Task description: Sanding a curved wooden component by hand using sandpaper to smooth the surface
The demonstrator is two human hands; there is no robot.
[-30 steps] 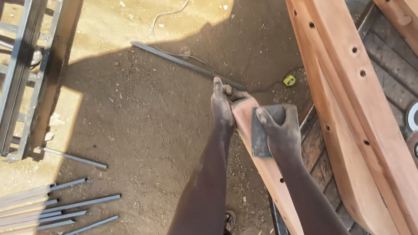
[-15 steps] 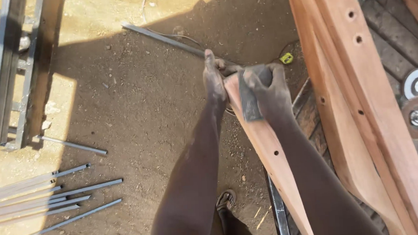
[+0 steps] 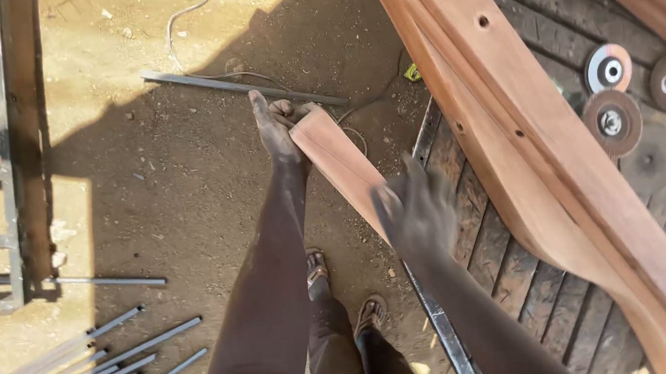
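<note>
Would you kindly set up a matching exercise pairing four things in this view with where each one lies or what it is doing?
Things:
1. left hand
2. right hand
3. grinding discs
4. metal rods

Places or states:
A. lying on the dark planks, upper right
B. blurred, over the middle of the wooden piece
C. gripping the far end of the wooden piece
D. lying on the dirt, lower left

Pairs: 1-C, 2-B, 3-A, 4-D

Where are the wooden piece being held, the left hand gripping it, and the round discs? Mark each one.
wooden piece (image 3: 337, 162), head view, on its bare top face.
left hand (image 3: 275, 129), head view, on the back of the hand.
abrasive discs (image 3: 611, 122), head view, on the centre of the lowest disc.
</note>
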